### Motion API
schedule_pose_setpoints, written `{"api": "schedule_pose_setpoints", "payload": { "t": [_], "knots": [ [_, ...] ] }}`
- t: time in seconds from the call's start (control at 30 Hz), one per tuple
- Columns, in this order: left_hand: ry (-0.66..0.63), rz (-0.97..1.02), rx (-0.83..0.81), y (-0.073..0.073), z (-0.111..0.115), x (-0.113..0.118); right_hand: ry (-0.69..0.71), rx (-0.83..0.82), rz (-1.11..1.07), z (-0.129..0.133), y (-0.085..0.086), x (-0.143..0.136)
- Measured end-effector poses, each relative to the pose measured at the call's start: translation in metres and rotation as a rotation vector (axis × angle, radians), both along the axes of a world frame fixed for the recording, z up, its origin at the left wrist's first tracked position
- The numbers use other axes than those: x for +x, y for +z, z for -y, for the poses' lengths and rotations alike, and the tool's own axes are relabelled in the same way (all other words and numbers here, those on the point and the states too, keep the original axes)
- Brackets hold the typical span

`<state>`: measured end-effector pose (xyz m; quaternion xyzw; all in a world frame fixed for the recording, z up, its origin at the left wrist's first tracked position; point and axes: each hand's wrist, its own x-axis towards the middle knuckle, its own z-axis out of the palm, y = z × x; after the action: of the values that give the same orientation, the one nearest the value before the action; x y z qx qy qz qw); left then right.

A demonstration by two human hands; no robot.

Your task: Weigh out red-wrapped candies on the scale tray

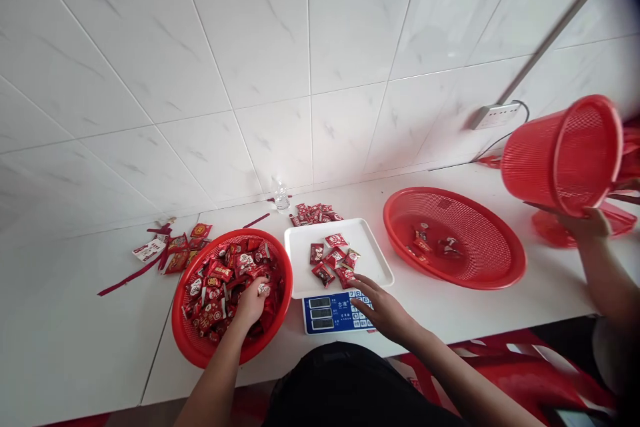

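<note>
Head view shows the sorting at the picking step, as I judge it: the person's left hand (253, 303) is down in the round red plastic basket (287, 280), among the heaped small red foil packets (215, 270). Its thumb and fingers are curled near one packet, but I cannot tell whether they are clamped on it. A next move from this pose would call for a light pinch, so that neighbouring packets do not come along (they lie loose and overlapping).

The right hand (383, 310) has its fingers apart, palm turned down, and grasps nothing. Its fingertips are at the near edge of the white rectangular tray (373, 250), just beside a few loose red packets (334, 258); contact is not certain. The tray sits on the blue-fronted digital scale (325, 323), and both forearms reach forward from the body.
</note>
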<state>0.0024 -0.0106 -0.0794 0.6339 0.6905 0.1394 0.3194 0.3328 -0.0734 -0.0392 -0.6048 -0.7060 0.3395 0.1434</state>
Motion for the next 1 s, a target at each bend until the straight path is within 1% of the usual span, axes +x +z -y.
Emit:
{"api": "schedule_pose_setpoints", "payload": {
  "t": [0.1,0.2,0.3,0.37,0.43,0.5,0.57,0.63,0.7,0.8,0.93,1.0],
  "knots": [
    [0.042,0.014,0.048,0.007,0.005,-0.004,0.006,-0.016,0.000,0.000,0.004,-0.001],
    [0.060,0.042,0.118,0.015,0.007,-0.002,0.017,-0.023,-0.010,0.000,0.005,-0.003],
    [0.058,0.091,0.162,0.024,0.010,0.006,0.014,-0.014,-0.037,0.001,0.005,-0.005],
    [0.027,0.141,0.159,0.031,0.013,0.016,0.008,-0.008,-0.079,0.002,0.006,-0.007],
    [-0.041,0.256,0.108,0.038,0.020,0.032,0.014,-0.016,-0.140,0.003,0.010,-0.012],
    [-0.133,0.443,0.001,0.047,0.028,0.051,0.033,-0.032,-0.191,0.006,0.015,-0.019],
    [-0.200,0.583,-0.106,0.055,0.037,0.072,0.078,-0.064,-0.225,0.009,0.022,-0.027],
    [-0.261,0.669,-0.206,0.061,0.045,0.089,0.114,-0.106,-0.230,0.010,0.027,-0.035],
    [-0.295,0.688,-0.237,0.063,0.050,0.100,0.114,-0.143,-0.205,0.011,0.030,-0.040],
    [-0.267,0.739,-0.263,0.060,0.051,0.107,0.072,-0.156,-0.154,0.009,0.030,-0.041],
    [-0.154,0.997,-0.438,0.057,0.050,0.107,0.049,-0.159,-0.161,0.008,0.029,-0.038],
    [-0.110,1.073,-0.517,0.057,0.051,0.107,0.066,-0.159,-0.189,0.008,0.030,-0.038]
  ]
}}
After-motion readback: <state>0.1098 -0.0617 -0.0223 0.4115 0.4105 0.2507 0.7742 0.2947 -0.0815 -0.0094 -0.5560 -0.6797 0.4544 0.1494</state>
